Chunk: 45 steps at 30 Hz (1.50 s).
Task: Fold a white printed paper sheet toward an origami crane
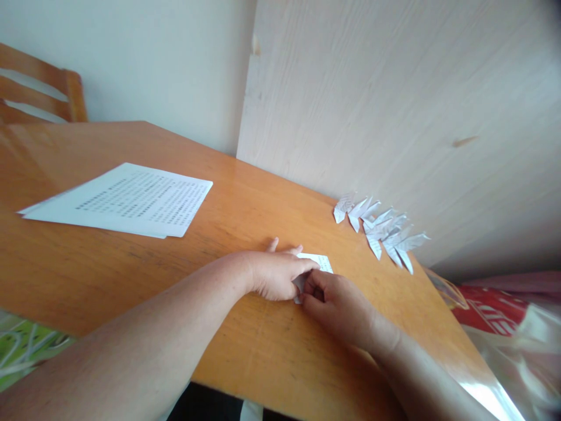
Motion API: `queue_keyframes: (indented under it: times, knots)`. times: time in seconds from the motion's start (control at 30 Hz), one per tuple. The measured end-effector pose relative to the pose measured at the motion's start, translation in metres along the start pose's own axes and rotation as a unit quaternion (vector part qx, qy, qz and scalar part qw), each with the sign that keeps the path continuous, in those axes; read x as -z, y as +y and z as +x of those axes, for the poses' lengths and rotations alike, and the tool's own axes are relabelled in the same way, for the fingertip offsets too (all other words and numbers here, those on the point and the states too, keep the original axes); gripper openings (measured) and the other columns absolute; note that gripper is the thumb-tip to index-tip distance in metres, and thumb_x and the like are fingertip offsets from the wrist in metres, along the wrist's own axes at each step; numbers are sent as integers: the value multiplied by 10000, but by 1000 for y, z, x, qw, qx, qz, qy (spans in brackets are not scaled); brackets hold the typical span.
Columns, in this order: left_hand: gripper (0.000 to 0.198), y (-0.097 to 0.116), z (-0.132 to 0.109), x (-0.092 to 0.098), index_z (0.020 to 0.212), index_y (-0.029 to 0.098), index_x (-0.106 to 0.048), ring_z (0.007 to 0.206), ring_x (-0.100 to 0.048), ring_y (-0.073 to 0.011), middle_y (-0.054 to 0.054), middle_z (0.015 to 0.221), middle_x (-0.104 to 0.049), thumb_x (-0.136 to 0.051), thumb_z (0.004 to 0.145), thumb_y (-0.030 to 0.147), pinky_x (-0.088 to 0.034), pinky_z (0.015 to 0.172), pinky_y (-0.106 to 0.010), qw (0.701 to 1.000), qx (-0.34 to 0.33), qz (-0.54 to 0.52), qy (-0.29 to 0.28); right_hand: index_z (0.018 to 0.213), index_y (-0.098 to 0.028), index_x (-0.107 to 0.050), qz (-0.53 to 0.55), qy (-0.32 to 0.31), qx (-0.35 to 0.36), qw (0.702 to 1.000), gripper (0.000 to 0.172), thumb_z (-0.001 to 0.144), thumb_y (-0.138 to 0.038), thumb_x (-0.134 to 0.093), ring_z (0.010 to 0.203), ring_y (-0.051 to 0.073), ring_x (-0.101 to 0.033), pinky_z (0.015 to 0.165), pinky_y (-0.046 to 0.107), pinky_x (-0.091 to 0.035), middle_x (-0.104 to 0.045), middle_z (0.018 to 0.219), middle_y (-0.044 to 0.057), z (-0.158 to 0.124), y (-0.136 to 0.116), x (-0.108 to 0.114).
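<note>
"While both hands are bent over the table [258, 345], where exactly is the small printed paper [323, 262]?"

"Under them, mostly covered; a white printed corner shows beyond the fingers, and a greyish part shows between the hands."

"And the left hand [275, 276]?"

"Spread fairly wide, laid across the paper, with two fingertips sticking up on its far side."

"The right hand [336, 297]?"

"Curled narrow, thumb close to the forefinger, right at the paper's near part (whether any of it is pinched between them, I can't tell)."

"What else lies around?"

"Printed sheets [144, 199] in a loose stack, well off to the left. Folded paper pieces [372, 227] run in a slanting row at the right, beside the pale wooden panel [350, 99]. A chair [75, 96] stands beyond the table's far left."
</note>
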<state>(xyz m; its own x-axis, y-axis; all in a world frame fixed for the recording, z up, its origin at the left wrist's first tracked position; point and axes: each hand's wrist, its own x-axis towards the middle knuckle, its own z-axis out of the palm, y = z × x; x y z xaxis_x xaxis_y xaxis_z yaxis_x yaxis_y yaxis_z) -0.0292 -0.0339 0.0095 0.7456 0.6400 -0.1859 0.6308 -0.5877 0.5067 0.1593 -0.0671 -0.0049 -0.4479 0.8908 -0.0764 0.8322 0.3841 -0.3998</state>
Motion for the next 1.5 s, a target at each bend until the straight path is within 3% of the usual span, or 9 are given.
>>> queue_keyframes:
  times: [0.67,1.3,1.5]
  knots:
    - [694,-1,-2,2,1446,366,-363,1501,-103,-297,-25,1529,-423,-571,785,374,98,1149,-612,1000,0,-17,-4,704,-197,-519,20,-23,1,1000,78,774,-167,-535,586,114,-472,531,246,-291,-582,656,-18,2,0,2]
    - [784,-6,-1,3,1476,369,-314,1499,-115,-295,-33,1553,-383,-592,745,318,78,1149,-622,1000,-22,-7,-8,711,-199,-518,3,-18,-8,1000,80,786,-212,-542,584,117,-475,528,250,-288,-595,667,-9,3,-2,1]
    - [796,-6,0,0,1484,339,-336,1490,-157,-309,-47,1521,-434,-591,733,273,39,1152,-630,1000,-23,-2,6,718,-195,-534,-6,-22,-10,1000,84,793,-232,-544,594,119,-483,532,256,-286,-607,676,-1,2,-3,0]
